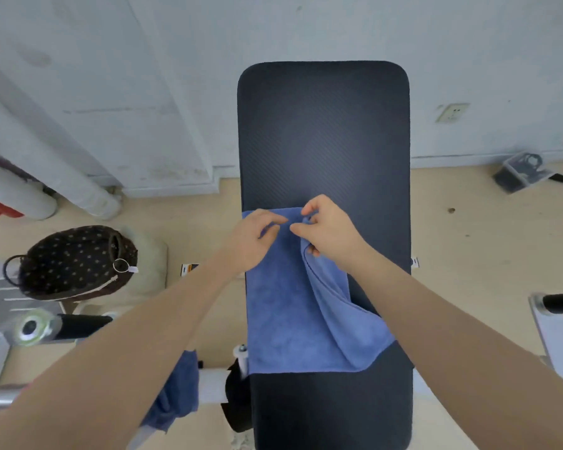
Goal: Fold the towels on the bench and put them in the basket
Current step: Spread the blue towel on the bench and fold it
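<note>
1. A blue towel [286, 319] is laid lengthwise along the desk [322, 125].
2. Its far edge is pinched by the right hand [330, 232]; the left hand [254, 238] apparently pinches it too.
3. The towel's right side is folded over.

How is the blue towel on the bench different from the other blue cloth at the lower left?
The blue towel on the bench lies spread on the black pad, its right side folded over; the blue cloth at the lower left hangs crumpled beside the bench, partly hidden by the left arm. The left hand and the right hand hold the towel's far edge; nothing holds the cloth. Both are the same blue.
</note>
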The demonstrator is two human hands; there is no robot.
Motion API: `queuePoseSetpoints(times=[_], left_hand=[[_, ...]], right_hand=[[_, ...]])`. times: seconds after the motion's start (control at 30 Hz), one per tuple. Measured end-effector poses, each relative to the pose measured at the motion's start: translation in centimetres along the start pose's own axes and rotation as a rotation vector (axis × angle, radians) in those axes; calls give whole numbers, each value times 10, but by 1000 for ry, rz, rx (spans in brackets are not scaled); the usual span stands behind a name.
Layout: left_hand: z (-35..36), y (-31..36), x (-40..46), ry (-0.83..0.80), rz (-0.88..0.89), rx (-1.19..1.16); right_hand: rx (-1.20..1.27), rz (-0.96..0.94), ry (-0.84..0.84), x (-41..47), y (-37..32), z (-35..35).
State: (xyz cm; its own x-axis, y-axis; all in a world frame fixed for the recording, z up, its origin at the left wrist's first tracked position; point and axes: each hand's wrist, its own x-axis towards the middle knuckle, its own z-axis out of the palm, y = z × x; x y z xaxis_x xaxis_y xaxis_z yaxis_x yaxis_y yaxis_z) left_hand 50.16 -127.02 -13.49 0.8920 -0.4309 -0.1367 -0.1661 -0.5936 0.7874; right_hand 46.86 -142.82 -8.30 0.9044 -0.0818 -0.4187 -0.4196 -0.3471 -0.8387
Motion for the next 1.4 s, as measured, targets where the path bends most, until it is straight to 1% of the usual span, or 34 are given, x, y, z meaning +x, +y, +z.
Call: queuePoseSetpoints(times=[0.1, 0.17, 0.23, 0.3, 0.33, 0.4, 0.47, 0.53, 0.6, 0.67, 0.73, 0.8, 0.87, 0.93, 1.0, 1.03, 1.13, 1.2, 1.27, 1.3, 1.4], left_hand=[[-17, -10, -6, -27, -206, -302], [-24, -15, -6, -58, -262, -421], [-26, -19, -5, -76, -284, -466], [-23, -23, -1, -55, -253, -309], [-20, -24, 1, -28, -237, -204], [-14, -25, 4, 77, -222, -77], [-11, -27, 5, 177, -213, -34], [-9, -31, 6, 238, -198, -1], [-10, -36, 8, 294, -214, -10], [-14, -36, 9, 318, -262, -60], [-16, -36, 11, 269, -286, -107], [-17, -35, 12, 197, -272, -60], [-18, -32, 15, 157, -221, 1], [-20, -22, 21, 153, -129, 43], [-22, -5, 33, 165, -72, 31], [-22, 4, 42, 189, -64, 17], [-25, 30, 72, 328, -48, -1], [-23, 37, 84, 347, -60, 60], [-16, 35, 81, 310, -75, 87], [-9, 32, 73, 307, -53, 104], [15, 25, 31, 390, 103, 238]], right_hand=[[115, 10, 56, 13, -11, 41], [165, 35, 76, 21, -14, 58], [114, 50, 31, 28, -13, 65], [47, 37, 6, 31, -9, 63], [-2, 4, 35, 31, -7, 59], [-245, -113, 197, 32, 2, 46], [-538, -169, 342, 35, 14, 33], [-639, -106, 350, 38, 22, 24], [-639, -35, 311, 39, 28, 18], [-626, -9, 313, 40, 34, 16], [-515, 33, 326, 41, 37, 14], [-350, 95, 331, 40, 39, 10], [-288, 123, 342, 38, 39, 2], [-314, 103, 365, 37, 36, -13], [-319, 83, 395, 39, 27, -31], [-315, 67, 418, 43, 21, -42], [-274, 1, 484, 60, 3, -69], [-202, -61, 485, 66, -1, -77], [-258, -91, 456, 58, 6, -76], [-307, -104, 440, 50, 15, -73], [-504, -108, 369, 14, 61, -62]])
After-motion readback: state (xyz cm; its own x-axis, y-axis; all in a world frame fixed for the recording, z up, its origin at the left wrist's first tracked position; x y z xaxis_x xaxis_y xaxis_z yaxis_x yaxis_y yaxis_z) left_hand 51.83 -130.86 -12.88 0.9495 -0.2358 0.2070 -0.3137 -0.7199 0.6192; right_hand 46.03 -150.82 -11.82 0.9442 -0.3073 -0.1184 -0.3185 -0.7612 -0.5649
